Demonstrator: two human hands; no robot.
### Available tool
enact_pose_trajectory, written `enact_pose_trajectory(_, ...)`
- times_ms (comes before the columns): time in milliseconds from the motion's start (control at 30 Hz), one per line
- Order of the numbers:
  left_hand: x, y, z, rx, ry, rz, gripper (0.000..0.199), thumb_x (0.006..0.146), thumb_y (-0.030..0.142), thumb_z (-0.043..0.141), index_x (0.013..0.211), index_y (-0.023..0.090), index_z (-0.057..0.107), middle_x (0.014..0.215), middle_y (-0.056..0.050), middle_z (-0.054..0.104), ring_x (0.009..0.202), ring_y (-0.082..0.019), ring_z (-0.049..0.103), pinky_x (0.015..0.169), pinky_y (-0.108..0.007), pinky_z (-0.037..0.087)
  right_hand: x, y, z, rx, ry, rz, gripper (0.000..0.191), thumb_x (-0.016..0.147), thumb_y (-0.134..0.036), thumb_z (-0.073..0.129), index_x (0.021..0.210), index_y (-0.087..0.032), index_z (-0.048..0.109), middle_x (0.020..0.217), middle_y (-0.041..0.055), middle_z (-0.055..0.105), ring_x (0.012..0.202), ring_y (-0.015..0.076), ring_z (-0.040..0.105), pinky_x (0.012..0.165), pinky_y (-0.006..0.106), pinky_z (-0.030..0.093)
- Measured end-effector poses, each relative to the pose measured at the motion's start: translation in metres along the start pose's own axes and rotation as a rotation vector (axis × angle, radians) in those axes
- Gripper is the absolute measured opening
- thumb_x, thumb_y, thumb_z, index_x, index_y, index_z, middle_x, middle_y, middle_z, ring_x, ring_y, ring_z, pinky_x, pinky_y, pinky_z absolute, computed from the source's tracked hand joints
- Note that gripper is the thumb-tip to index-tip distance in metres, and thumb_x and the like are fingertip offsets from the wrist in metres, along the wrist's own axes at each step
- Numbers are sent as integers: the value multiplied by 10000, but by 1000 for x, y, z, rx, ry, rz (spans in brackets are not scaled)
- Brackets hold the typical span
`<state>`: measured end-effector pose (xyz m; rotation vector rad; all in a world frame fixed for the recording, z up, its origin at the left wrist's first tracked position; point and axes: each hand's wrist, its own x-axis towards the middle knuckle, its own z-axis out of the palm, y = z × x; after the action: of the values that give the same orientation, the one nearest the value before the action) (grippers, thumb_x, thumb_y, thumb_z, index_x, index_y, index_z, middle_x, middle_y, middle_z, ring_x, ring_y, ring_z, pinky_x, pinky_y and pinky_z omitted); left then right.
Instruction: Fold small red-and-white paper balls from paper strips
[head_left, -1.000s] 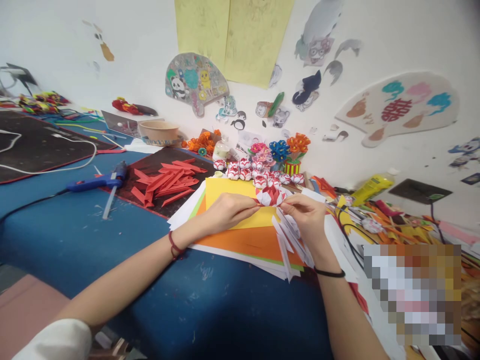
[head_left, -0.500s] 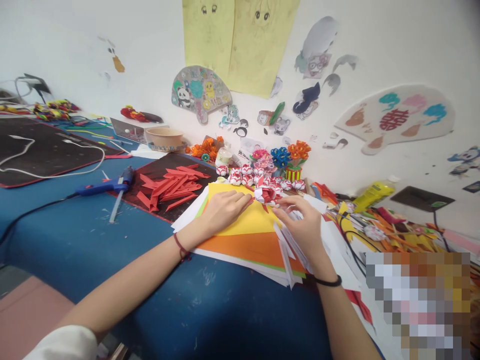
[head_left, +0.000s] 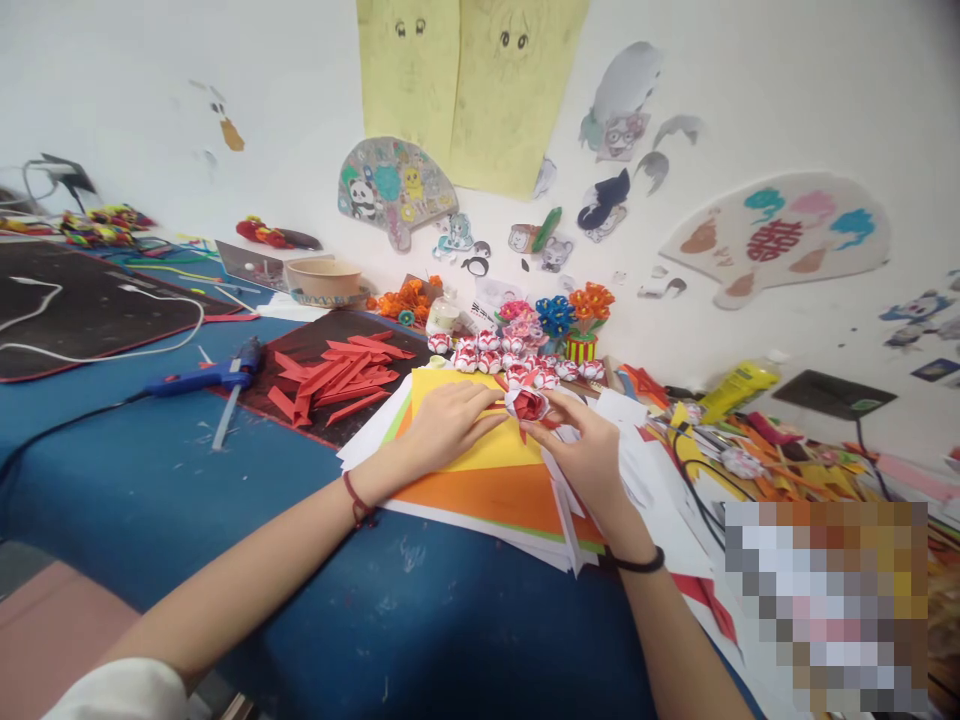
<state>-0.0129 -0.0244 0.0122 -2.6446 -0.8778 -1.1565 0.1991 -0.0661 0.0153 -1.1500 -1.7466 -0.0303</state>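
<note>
Currently pinching the right side of a red-and-white paper flower (head_left: 527, 404) in the grip of the right hand (head_left: 589, 440), with thumb toward the viewer and red centre facing up and back. Reaching to its left edge with the fingertips of the left hand (head_left: 450, 425); cannot tell whether to call that grip clamped or merely alongside. Wearing a dark red cord (head_left: 358, 500) on the left wrist, a black band (head_left: 637, 562) on the right. Working over a yellow sheet (head_left: 480, 445), stacked upon an orange sheet (head_left: 472, 492). Just beyond, see similar red-and-white flowers (head_left: 489, 360) bunched together, then orange blooms (head_left: 591, 303) farther back. Leftward, see folded red strips (head_left: 345, 375) heaped on a dark mat (head_left: 307, 335) and a blue glue gun (head_left: 195, 378) on the blue worktop (head_left: 300, 600). Rightward, spot a yellow bottle (head_left: 739, 390) amid paper scraps, near a wall hung with a painted fan (head_left: 795, 235).
</note>
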Motion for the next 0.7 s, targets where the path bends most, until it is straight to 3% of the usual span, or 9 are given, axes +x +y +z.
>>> enact_pose_trajectory(233, -1, 1, 2, -43, 56, 12, 310, 973, 393, 489, 888, 156, 671, 830, -64, 686, 773, -161, 583, 708, -268, 421, -3, -1, 6, -32, 35, -120, 327, 807, -415, 722, 1043, -191, 685, 720, 18, 703, 579, 162, 637, 608, 284, 540)
enact_pose_trajectory(533, -3, 3, -4, 48, 48, 149, 394, 991, 340, 453, 713, 154, 660, 649, -49, 619, 655, -145, 524, 621, -271, 365, -6, -9, 8, -34, 36, -145, 345, 782, -455, 736, 995, -190, 678, 652, -4, 680, 517, 143, 604, 562, 269, 516)
enact_pose_trajectory(700, -2, 2, -2, -1, 94, 151, 359, 992, 332, 453, 790, 156, 691, 680, -57, 646, 682, -147, 557, 645, -263, 409, -4, -10, 5, 0, 8, -106, 303, 786, -396, 749, 994, -191, 668, 706, 1, 696, 574, 147, 631, 621, 280, 530)
